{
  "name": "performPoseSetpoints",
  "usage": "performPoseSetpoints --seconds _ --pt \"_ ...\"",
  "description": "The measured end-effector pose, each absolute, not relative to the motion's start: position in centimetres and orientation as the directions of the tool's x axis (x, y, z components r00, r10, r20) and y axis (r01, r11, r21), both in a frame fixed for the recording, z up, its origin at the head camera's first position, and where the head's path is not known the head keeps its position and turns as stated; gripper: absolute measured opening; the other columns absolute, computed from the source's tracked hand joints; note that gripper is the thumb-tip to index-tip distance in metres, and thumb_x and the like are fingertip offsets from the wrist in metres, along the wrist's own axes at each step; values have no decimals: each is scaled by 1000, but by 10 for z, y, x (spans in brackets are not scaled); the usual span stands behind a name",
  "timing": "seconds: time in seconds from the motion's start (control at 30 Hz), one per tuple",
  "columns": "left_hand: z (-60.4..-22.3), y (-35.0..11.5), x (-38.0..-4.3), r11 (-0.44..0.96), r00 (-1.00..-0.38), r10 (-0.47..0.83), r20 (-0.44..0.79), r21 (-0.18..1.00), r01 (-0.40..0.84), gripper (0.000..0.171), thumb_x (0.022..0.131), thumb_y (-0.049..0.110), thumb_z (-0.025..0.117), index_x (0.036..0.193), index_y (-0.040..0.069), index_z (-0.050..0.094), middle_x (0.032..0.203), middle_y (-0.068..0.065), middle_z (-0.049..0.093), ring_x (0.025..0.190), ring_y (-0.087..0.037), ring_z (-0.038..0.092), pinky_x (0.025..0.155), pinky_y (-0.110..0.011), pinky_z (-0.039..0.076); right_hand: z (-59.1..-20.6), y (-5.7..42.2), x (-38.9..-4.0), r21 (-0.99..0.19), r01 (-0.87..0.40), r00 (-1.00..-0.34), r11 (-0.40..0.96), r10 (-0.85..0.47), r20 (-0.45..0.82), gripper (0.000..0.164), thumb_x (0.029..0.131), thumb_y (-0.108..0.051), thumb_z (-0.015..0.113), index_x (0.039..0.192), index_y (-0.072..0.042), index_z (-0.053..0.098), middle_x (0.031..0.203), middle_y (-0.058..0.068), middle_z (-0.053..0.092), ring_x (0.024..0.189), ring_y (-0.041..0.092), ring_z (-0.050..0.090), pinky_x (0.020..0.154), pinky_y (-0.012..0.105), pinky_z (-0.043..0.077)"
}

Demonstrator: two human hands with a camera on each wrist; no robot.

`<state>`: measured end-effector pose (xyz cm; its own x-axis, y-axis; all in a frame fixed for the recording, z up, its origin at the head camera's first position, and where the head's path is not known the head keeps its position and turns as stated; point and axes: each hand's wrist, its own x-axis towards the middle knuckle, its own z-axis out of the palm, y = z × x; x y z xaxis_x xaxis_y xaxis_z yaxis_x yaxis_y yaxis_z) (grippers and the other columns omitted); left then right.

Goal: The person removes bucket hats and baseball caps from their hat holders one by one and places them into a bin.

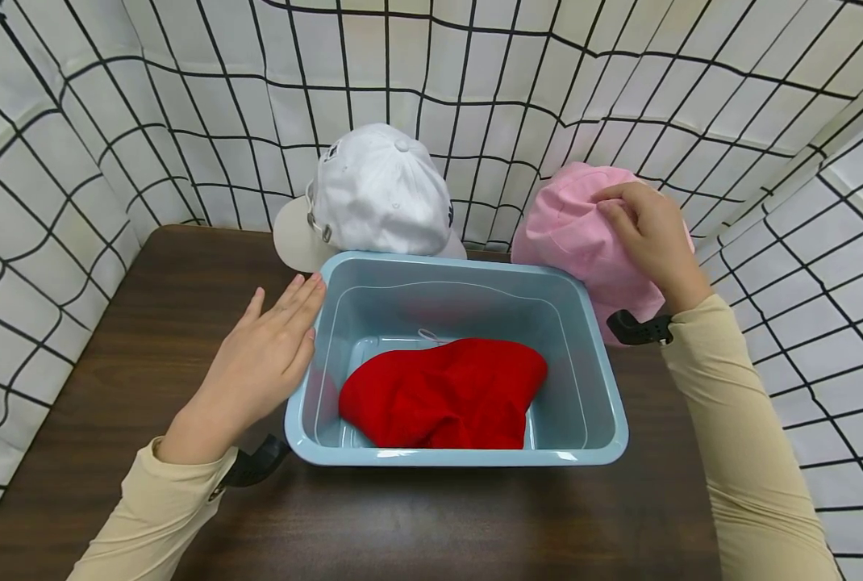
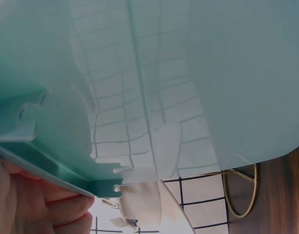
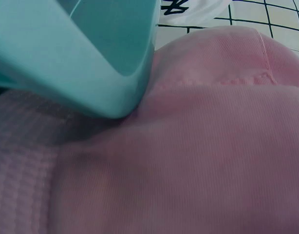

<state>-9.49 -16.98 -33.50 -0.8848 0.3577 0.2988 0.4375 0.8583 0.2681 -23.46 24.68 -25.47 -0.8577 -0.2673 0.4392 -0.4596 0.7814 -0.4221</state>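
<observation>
A light blue plastic bin (image 1: 569, 440) stands on the brown table, with a red cap (image 1: 439, 395) lying inside it. My left hand (image 1: 260, 359) lies along the bin's left side, its fingers straight and touching near the far left corner. In the left wrist view, the fingers (image 2: 66, 209) show beside the bin's rim. With thumb and fingertips, my right hand (image 1: 649, 234) pinches the crown of a pink cap (image 1: 565, 214) at the bin's far right corner. The right wrist view shows the pink cap (image 3: 198, 141) close up, against the bin's corner (image 3: 115, 97).
Behind the bin, white caps (image 1: 384, 194) sit against its far edge, one with a cream brim (image 1: 297, 238) pointing left. The dark wood table (image 1: 148, 323) is bordered at the back and sides by black wire grid panels (image 1: 221, 105) over white sheeting.
</observation>
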Motion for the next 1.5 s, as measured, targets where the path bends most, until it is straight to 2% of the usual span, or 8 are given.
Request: performPoseSetpoints --seconds 0.1,0.33,0.6,0.73,0.9,1.1,1.37,1.5 --pt "-335 -170 -95 858 -884 358 301 267 438 52 94 15 46 142 -3 36 146 -18 36 136 -35 30 108 -60 18 -255 246 -233 -427 -458 -864 780 -275 423 22 91 -13 62 109 -1 66 110 17 64 106 30 54 90 40 38" --pt "-335 -170 -94 859 -883 358 303 264 439 52 94 15 46 142 -3 36 146 -19 36 136 -34 30 108 -59 17 -254 246 -230 -423 -467 -866 777 -305 397 45 73 -21 82 112 -4 67 110 12 65 100 24 53 80 29 36" --pt "-335 -170 -95 859 -885 360 297 264 438 52 95 15 45 143 -3 36 146 -19 35 137 -34 29 108 -60 17 -258 245 -231 -319 -544 -793 776 -351 498 24 72 -2 80 95 1 73 89 14 70 78 18 55 69 21 38" --pt "-336 -170 -95 858 -883 361 299 265 441 53 94 16 46 143 -3 36 146 -19 36 136 -34 30 108 -60 17 -260 245 -230 -303 -569 -746 765 -324 582 12 74 3 76 86 3 73 77 14 67 67 6 46 61 16 32" --pt "-335 -170 -95 859 -884 362 297 261 440 53 94 16 46 143 -3 36 146 -19 36 136 -35 30 108 -60 17 -254 248 -226 -285 -594 -667 753 -262 698 7 75 0 77 80 3 73 68 13 60 63 -5 35 58 15 25" --pt "-335 -170 -95 860 -883 362 299 260 440 53 94 16 47 142 -3 36 145 -19 36 136 -35 30 108 -60 18 -244 248 -216 -342 -580 -651 739 -169 740 10 73 -6 81 79 -1 75 61 0 46 60 0 34 56 17 24" --pt "-335 -170 -95 859 -885 358 298 265 437 53 94 16 47 143 -3 36 146 -19 36 136 -35 30 108 -59 17 -237 239 -210 -310 -678 -597 667 -253 761 11 68 5 81 76 4 73 78 -18 43 77 -4 38 64 17 27" --pt "-336 -170 -95 859 -885 358 298 267 438 53 94 16 47 143 -3 36 146 -19 35 136 -35 29 108 -59 17 -235 239 -209 -311 -675 -629 669 -302 716 12 71 6 78 79 6 68 95 1 63 97 4 49 77 15 33"
